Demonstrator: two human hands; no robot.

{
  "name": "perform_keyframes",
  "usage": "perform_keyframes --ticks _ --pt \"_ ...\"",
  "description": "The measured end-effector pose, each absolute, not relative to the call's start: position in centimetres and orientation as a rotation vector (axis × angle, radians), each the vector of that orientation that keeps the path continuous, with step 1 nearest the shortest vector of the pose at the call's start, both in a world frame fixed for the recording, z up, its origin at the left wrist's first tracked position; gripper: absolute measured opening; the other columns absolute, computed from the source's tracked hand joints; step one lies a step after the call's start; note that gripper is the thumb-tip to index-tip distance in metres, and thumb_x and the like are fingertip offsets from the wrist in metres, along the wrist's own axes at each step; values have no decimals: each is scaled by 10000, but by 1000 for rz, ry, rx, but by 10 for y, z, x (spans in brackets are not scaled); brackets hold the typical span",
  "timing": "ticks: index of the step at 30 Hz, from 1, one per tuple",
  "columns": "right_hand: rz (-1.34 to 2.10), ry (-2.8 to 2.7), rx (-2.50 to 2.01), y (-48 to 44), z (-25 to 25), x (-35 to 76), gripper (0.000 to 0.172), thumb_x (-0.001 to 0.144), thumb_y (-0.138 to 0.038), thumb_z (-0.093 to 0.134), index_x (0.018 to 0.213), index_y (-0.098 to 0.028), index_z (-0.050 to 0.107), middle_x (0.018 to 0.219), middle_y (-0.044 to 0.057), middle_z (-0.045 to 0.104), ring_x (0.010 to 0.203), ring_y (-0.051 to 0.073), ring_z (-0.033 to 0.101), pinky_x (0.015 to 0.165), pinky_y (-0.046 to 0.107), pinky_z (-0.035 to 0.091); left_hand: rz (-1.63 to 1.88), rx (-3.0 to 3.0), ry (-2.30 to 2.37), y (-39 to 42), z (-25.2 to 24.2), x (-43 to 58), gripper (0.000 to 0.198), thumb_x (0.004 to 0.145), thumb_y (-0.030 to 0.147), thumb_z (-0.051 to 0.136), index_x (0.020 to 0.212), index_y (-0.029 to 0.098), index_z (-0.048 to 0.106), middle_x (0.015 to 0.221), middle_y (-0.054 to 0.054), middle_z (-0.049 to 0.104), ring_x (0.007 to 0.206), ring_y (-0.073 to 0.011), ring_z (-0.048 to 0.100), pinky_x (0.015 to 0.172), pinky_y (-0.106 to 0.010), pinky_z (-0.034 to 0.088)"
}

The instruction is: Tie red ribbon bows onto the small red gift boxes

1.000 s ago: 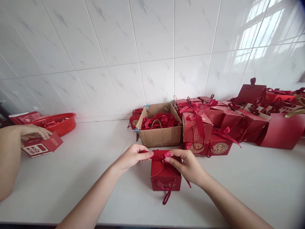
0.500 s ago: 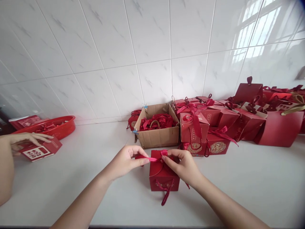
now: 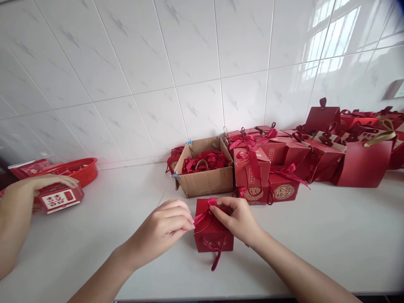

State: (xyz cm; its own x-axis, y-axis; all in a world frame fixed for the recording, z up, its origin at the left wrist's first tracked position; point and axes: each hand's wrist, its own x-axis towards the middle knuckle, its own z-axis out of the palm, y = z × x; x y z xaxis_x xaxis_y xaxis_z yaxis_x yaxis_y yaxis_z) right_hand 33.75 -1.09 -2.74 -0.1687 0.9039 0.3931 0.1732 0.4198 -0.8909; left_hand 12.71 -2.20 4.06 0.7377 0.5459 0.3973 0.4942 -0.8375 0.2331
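A small red gift box [image 3: 208,237] stands upright on the white counter before me, a twisted cord handle [image 3: 215,257] hanging down its front. Pink-red ribbon [image 3: 199,219] lies across its top and is gathered into a loop. With fingers closed, my left hand [image 3: 167,225] holds one end of that ribbon at the box's left edge. My right hand [image 3: 235,216] pinches the ribbon at the loop over the top, thumb and forefinger pressed together. The knot itself is partly hidden by my right fingers.
Behind the box sits an open cardboard carton [image 3: 206,183] of red ribbons. Many red gift boxes [image 3: 252,168] are stacked to the right along the tiled wall. At left, another person's hand [image 3: 57,183] holds a red box [image 3: 63,198] beside a red basin [image 3: 88,170].
My left hand has turned over and drawn the ribbon end down and toward me. My right hand keeps its pinch. The other person's box has shifted slightly right.
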Motion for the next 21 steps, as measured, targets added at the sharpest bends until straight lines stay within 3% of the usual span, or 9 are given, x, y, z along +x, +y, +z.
perform_keyframes --ticks 8,13,16,21 --pt "839 -1668 -1027 -10 -31 338 252 856 -340 529 809 -171 710 750 33 717 609 153 593 568 244 451 625 2892 891 -25 42 126 245 868 114 499 693 196 650 697 -41 648 826 -180 566 732 -282 458" --pt "822 -1678 -1038 -10 -32 337 259 856 -343 526 834 -170 718 757 39 720 595 149 583 549 240 446 598 2514 1303 -22 43 125 156 859 300 548 766 207 631 764 -22 634 739 -161 566 645 -251 441" --pt "810 -1684 -1039 -10 -31 336 264 857 -346 524 833 -171 720 740 38 716 579 145 576 537 239 439 547 2266 1410 -18 41 125 211 864 385 509 845 209 625 788 -12 621 710 -157 552 623 -248 426" --pt "794 -1686 -1010 -11 -29 337 238 855 -330 527 828 -182 712 728 28 714 585 143 578 557 239 443 548 1990 1467 -10 31 130 324 786 508 572 778 185 594 729 3 575 692 -159 528 627 -249 414"
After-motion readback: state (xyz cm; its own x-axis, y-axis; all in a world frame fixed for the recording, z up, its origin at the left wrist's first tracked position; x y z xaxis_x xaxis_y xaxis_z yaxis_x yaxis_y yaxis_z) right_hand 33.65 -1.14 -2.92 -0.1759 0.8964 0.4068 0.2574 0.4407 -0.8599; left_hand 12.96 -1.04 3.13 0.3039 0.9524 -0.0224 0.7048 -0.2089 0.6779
